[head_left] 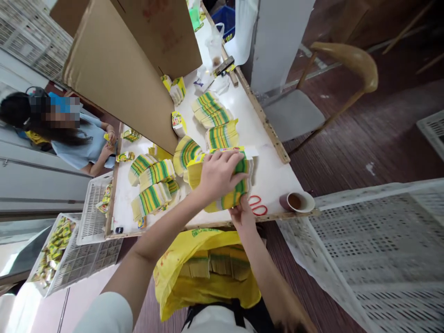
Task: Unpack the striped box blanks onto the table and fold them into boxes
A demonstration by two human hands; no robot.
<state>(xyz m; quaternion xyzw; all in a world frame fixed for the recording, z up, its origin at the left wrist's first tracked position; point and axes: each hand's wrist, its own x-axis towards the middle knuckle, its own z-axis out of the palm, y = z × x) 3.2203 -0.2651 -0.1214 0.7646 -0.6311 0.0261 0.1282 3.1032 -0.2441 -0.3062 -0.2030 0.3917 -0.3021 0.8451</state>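
Glossy printed packet stack (231,182); smooth white tabletop (274,173); matt cardboard box (118,69).

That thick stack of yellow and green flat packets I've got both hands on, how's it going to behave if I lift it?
The stack looks like many thin loose sheets, so it would probably fan out or slide apart unless squeezed. The left hand presses on top and the right hand grips the near edge, which suggests it needs two-handed support. Neighbouring stacks already lie splayed, so it is likely floppy.
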